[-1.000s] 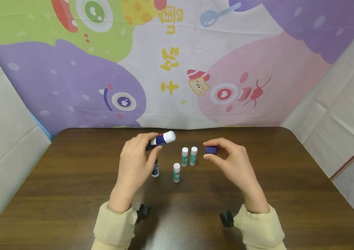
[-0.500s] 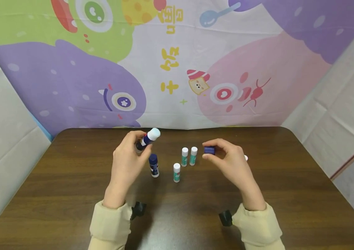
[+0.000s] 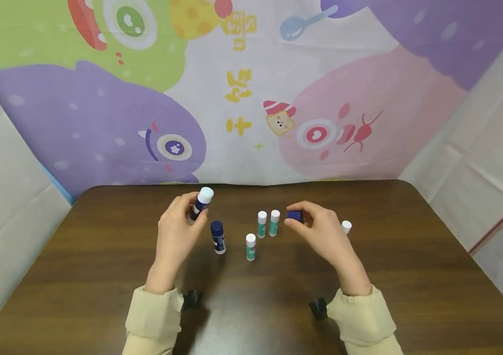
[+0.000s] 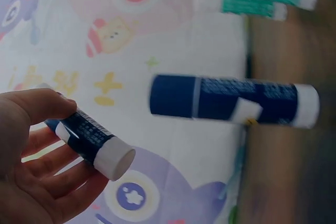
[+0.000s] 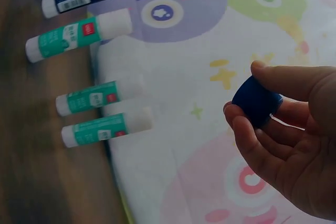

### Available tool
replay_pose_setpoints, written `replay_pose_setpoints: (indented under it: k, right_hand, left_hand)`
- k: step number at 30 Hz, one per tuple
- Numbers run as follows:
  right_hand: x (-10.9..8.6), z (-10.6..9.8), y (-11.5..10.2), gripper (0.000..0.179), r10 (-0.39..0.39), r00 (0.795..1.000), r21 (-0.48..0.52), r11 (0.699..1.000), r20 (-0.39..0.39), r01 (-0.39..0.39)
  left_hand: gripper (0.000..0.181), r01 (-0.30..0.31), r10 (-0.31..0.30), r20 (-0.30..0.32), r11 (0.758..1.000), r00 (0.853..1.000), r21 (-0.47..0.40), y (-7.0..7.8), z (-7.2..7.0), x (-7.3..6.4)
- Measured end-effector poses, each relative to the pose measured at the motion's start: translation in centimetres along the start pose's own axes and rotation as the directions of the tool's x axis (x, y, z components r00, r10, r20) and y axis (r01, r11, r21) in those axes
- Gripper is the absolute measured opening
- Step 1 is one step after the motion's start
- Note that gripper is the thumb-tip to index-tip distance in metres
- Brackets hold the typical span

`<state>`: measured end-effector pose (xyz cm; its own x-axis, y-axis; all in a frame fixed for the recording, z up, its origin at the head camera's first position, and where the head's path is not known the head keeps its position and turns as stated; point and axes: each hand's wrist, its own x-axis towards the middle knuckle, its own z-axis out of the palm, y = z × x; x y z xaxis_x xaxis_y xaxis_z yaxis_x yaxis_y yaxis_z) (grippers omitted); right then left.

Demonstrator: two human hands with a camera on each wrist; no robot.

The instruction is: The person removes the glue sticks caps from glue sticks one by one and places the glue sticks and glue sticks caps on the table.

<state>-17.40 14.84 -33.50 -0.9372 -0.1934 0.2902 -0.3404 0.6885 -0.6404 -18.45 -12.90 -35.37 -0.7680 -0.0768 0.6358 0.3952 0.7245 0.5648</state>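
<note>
My left hand (image 3: 176, 234) holds an uncapped dark blue glue stick (image 3: 198, 206) above the table, its white top tilted up and away. In the left wrist view the thumb and fingers wrap that glue stick (image 4: 86, 139), with its white base toward the camera. On the right, my right hand (image 3: 322, 231) pinches a dark blue cap (image 3: 295, 216) between thumb and fingertips, also raised; the right wrist view shows the cap (image 5: 256, 102) from its side. A capped blue glue stick (image 3: 218, 237) stands upright just right of my left hand.
Three green-and-white glue sticks stand upright mid-table: one in front (image 3: 250, 247), two behind, a left one (image 3: 262, 225) and a right one (image 3: 274, 223). A white-topped item (image 3: 346, 227) shows partly behind my right hand. A printed cloth (image 3: 242, 162) hangs at the table's far edge.
My left hand has moved left with the uncapped glue stick, tipping it more upright and uncovering the capped blue one. My right hand has shifted slightly left with the cap, revealing the white-topped item.
</note>
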Motion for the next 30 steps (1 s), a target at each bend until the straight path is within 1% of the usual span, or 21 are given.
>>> replay_pose_setpoints:
  k: [4, 7, 12, 15, 18, 20, 23, 26, 30]
  right_hand:
    - [0.4, 0.6, 0.8, 0.029, -0.008, 1.000, -0.018, 1.000, 0.003, 0.008]
    - [1.0, 1.3, 1.6, 0.028, -0.026, 1.000, -0.026, 0.999, 0.015, 0.026]
    - [1.7, 2.4, 2.6, 0.029, -0.010, 0.999, -0.064, 0.998, 0.051, 0.013]
    - [2.0, 2.8, 2.9, 0.029, 0.015, 0.997, -0.094, 0.996, 0.076, -0.008]
    - [2.3, 3.2, 3.1, 0.030, 0.037, 0.994, -0.112, 0.993, 0.101, -0.026]
    - [2.4, 3.5, 3.2, 0.032, 0.059, 0.991, -0.120, 0.992, 0.116, -0.045]
    - [2.5, 3.9, 3.4, 0.035, 0.078, 0.989, -0.137, 0.989, 0.121, -0.061]
    - [2.6, 4.3, 3.8, 0.032, 0.078, 0.990, -0.149, 0.987, 0.121, -0.060]
    - [2.6, 4.8, 4.3, 0.028, 0.083, 0.987, -0.166, 0.984, 0.141, -0.059]
  left_hand:
    - [0.030, 0.035, -0.035, 0.048, 0.999, 0.998, 0.005, -0.8, 0.4, -0.1]
    - [0.030, 0.073, -0.073, 0.065, 0.997, 0.995, 0.007, -1.1, 0.5, -0.1]
    - [0.031, 0.150, -0.149, 0.098, 0.989, 0.984, -0.003, -1.8, 0.6, -0.1]
    - [0.031, 0.219, -0.216, 0.112, 0.976, 0.970, -0.015, -2.3, 0.8, -0.3]
    - [0.031, 0.287, -0.284, 0.122, 0.958, 0.951, -0.015, -2.8, 1.0, -0.5]
    - [0.030, 0.318, -0.315, 0.130, 0.948, 0.940, -0.004, -3.1, 1.1, -0.6]
    - [0.029, 0.343, -0.343, 0.139, 0.939, 0.929, 0.023, -3.4, 1.3, -0.8]
    - [0.029, 0.361, -0.365, 0.154, 0.931, 0.918, 0.056, -3.6, 1.4, -0.9]
    - [0.028, 0.365, -0.380, 0.207, 0.925, 0.902, 0.107, -3.9, 1.5, -1.1]
